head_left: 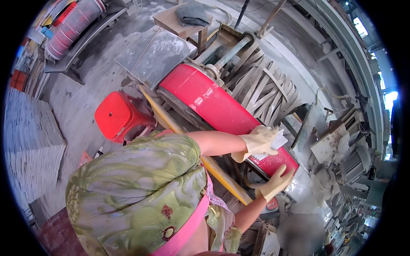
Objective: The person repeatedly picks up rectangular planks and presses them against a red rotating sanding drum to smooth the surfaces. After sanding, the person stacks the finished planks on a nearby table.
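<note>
Left hand (259, 141) holds white piece (280, 139) — right hand (274, 186) by red edge (291, 162).

Free room lay above the upper stretch of the red cover (203, 96) — but tangled grey strips (271, 87) crowded one flank, while the yellow bar (224, 179) and red stool (113, 115) obstructed the other.

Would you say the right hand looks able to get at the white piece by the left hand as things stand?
Probably yes: the right hand is close by, with red surface showing between, though the left hand covers part of the white piece.
</note>
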`<state>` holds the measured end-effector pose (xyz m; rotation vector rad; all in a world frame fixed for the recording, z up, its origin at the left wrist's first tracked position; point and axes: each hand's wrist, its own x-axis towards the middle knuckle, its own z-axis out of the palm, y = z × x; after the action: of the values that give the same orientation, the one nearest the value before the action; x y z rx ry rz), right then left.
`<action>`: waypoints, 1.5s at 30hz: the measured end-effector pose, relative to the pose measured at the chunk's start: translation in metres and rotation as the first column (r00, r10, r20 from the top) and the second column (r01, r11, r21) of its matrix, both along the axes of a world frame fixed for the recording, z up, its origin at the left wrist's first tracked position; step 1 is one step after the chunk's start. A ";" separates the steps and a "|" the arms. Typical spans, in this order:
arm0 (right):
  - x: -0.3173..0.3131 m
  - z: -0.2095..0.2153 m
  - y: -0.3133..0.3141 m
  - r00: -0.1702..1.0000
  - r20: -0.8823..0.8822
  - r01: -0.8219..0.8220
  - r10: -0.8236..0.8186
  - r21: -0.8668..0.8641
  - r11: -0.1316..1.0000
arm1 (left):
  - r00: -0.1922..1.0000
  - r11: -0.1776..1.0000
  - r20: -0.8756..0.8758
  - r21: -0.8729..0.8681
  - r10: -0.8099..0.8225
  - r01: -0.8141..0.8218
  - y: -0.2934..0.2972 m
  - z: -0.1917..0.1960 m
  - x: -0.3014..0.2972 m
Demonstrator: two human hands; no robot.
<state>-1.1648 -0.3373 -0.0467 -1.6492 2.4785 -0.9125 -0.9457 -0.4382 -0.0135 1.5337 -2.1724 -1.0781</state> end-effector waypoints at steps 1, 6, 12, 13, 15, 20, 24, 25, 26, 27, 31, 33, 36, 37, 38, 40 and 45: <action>-0.051 -0.017 0.002 0.968 -0.250 0.029 -0.033 -0.022 0.999 | 1.000 1.000 -0.014 0.002 -0.015 0.015 0.003 0.004 0.000; -0.156 -0.045 0.010 0.788 -0.608 0.267 -0.094 0.199 0.943 | 1.000 0.996 0.018 -0.092 0.011 -0.010 0.009 0.004 0.006; -0.180 -0.051 0.010 0.882 -0.471 0.067 -0.015 0.095 0.993 | 1.000 0.980 0.003 -0.199 0.015 -0.014 0.006 -0.004 0.002; -0.184 -0.044 0.013 0.944 -0.328 0.045 -0.023 0.059 0.997 | 1.000 0.976 -0.011 -0.215 0.019 -0.020 0.007 -0.002 0.002; -0.106 0.019 0.006 0.992 0.076 0.104 -0.105 0.020 0.994 | 1.000 0.994 -0.012 -0.106 0.004 -0.005 0.006 -0.001 0.010; -0.011 0.013 0.013 0.836 0.544 0.154 -0.074 -0.104 0.983 | 0.999 0.993 -0.038 -0.115 -0.012 0.007 0.003 0.007 0.010; 0.107 0.031 0.007 0.660 0.726 0.228 -0.193 0.051 0.972 | 0.998 0.984 -0.036 -0.172 0.042 -0.048 0.000 -0.010 0.007; 0.119 0.036 0.007 0.684 0.701 0.196 -0.204 0.093 0.976 | 0.999 0.984 -0.003 -0.171 0.039 -0.039 0.003 0.000 0.007; 0.114 0.014 0.005 0.676 0.728 0.171 -0.111 -0.009 0.985 | 0.999 0.988 -0.024 -0.147 0.041 -0.044 0.008 0.011 0.008; 0.111 0.012 0.006 0.652 0.756 0.111 -0.055 -0.023 0.994 | 1.000 0.993 0.002 -0.118 0.007 -0.007 0.008 0.014 0.010; 0.078 0.022 0.003 0.539 0.825 -0.160 0.173 -0.101 0.982 | 0.999 0.997 0.050 -0.078 -0.016 0.020 0.004 0.011 0.018; 0.051 0.039 0.002 0.928 0.369 -0.040 0.045 -0.021 0.999 | 0.999 0.991 0.009 -0.133 0.037 -0.036 0.004 0.003 0.017; -0.059 0.005 -0.003 0.999 0.019 0.035 -0.035 -0.011 0.999 | 0.999 0.970 0.043 -0.243 0.026 -0.015 0.002 -0.014 0.009; -0.091 -0.005 -0.003 0.986 -0.137 0.092 -0.090 0.004 0.996 | 0.998 0.967 0.053 -0.254 0.027 -0.013 0.001 -0.017 0.011; -0.129 -0.018 0.003 0.948 -0.282 0.182 -0.150 0.090 0.979 | 0.989 0.994 0.134 -0.070 -0.069 0.079 0.002 0.012 0.018; -0.191 -0.048 0.013 0.829 -0.532 0.308 -0.172 0.179 0.934 | 0.987 0.989 0.148 -0.127 -0.059 0.078 0.007 0.014 0.020; -0.230 -0.071 0.009 0.733 -0.672 0.307 -0.106 0.187 0.933 | 0.999 0.983 -0.038 -0.181 -0.005 -0.002 0.005 0.002 0.024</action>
<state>-1.3946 -0.3279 -0.1182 -1.8299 3.0830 0.1025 -0.9213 -0.4329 -0.0117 1.4197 -2.1798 -0.8754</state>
